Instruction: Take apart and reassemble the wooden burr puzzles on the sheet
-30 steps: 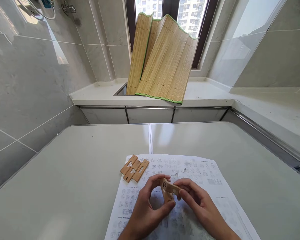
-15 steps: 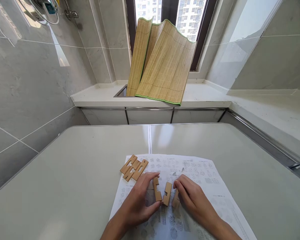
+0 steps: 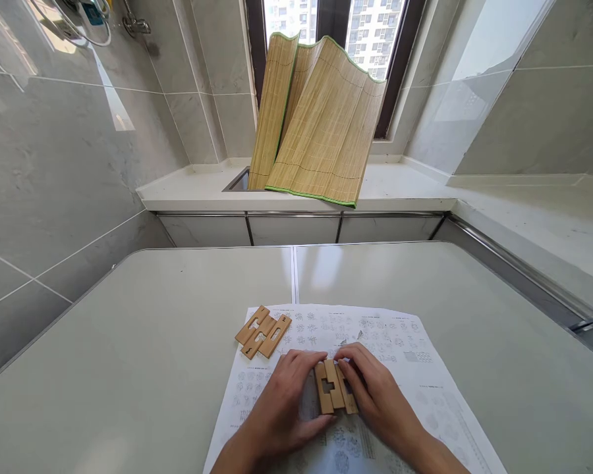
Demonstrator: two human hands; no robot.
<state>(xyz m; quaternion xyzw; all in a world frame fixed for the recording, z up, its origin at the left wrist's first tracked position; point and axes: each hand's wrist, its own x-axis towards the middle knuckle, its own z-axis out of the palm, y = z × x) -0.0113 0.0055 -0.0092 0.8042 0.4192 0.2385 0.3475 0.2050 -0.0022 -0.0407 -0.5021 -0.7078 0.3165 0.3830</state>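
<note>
While both hands work above the printed sheet (image 3: 395,368), three notched wooden blocks lie side by side between them, near the sheet's middle. The left hand (image 3: 289,401) grasps the left block (image 3: 322,393) lengthwise: fingertips at the far end, thumb at the near end. The right hand (image 3: 380,388) places its fingertips on the right block (image 3: 346,403), covering part of it; whether this grip is clenched cannot be told. The middle block (image 3: 334,394) fits between the two, set slightly farther from the person. Facing notches form an opening between the left and middle blocks.

A second set of three wooden blocks (image 3: 271,338) lies flat at the sheet's far left corner, partly overhanging its edge. One block bears the digit 2. The sheet rests on the pale counter (image 3: 138,342). Beyond, a folded bamboo mat (image 3: 326,131) leans before the window (image 3: 378,39).
</note>
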